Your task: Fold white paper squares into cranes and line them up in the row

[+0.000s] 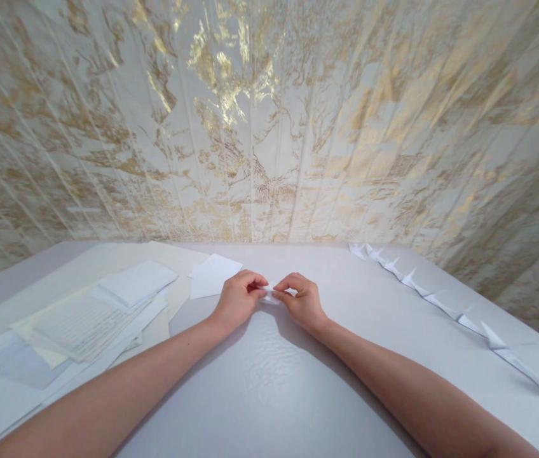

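Note:
Between my two hands is a small piece of folded white paper (270, 296), held just over the table. My left hand (241, 296) pinches its left side between thumb and index finger. On the other side, my right hand (302, 298) grips the paper with thumb and bent fingers. The fingers cover much of the paper, so its full folded shape cannot be made out. A plain white paper sheet (215, 275) lies flat just behind and left of my left hand.
Left, loose papers (88, 324) lie overlapped, some with writing, topped by a white stack (138, 283). Along the right runs a row of folded white paper pieces (410, 280) with pointed tips. The pale table (269, 394) meets a gold-patterned curtain (260, 140) at the back.

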`<state>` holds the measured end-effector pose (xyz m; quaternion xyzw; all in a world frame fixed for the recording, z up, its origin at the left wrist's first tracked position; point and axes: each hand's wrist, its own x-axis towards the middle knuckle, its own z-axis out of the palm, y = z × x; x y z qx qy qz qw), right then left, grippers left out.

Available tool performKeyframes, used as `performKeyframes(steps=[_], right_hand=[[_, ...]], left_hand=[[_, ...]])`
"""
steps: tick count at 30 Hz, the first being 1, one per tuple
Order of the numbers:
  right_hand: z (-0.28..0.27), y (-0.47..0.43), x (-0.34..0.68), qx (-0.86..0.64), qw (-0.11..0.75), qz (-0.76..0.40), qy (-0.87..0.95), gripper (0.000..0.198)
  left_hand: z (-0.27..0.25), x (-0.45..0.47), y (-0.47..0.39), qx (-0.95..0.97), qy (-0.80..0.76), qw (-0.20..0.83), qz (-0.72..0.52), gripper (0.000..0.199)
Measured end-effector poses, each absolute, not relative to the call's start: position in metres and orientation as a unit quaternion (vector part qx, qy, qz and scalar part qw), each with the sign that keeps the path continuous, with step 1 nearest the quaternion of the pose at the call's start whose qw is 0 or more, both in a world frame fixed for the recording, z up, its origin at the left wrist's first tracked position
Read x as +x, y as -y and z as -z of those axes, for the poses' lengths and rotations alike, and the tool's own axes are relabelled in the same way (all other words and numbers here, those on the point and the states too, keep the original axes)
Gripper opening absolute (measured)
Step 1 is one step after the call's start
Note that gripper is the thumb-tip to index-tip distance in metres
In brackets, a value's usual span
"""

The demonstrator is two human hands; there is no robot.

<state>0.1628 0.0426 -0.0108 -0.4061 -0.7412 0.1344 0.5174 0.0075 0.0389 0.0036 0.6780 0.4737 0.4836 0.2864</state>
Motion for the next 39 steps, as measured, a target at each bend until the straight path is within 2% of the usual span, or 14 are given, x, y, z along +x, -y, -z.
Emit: performKeyframes(steps=[4, 11, 20, 32, 39], right_hand=[[0.0108, -0.0431, 0.1640, -0.371, 0.530, -0.102, 0.755, 0.014], [0.0105, -0.0411, 0.1644, -0.349, 0.533, -0.090, 0.765, 0.015], [0.0105, -0.0428, 0.1663, -0.355, 0.547, -0.097, 0.752, 0.013], [0.0075, -0.0413, 0.1670, -0.367, 0.536, -0.111, 0.752, 0.011], [0.0066, -0.0366, 0.1609, -0.336, 0.515, -0.094, 0.783, 0.017]], left_hand=[[-0.0054, 0.0075, -0.0373, 0.722, -0.468, 0.229, -0.456, 0.015], [-0.0042, 0.0088, -0.0378, 0.736, -0.461, 0.198, -0.454, 0.016], [-0.0029, 0.0050, -0.0387, 0.785, -0.421, 0.085, -0.447, 0.009], [-0.0060, 0.0030, -0.0406, 0.795, -0.427, 0.072, -0.425, 0.013], [-0.0077, 0.0076, -0.0372, 0.820, -0.404, 0.046, -0.404, 0.013]])
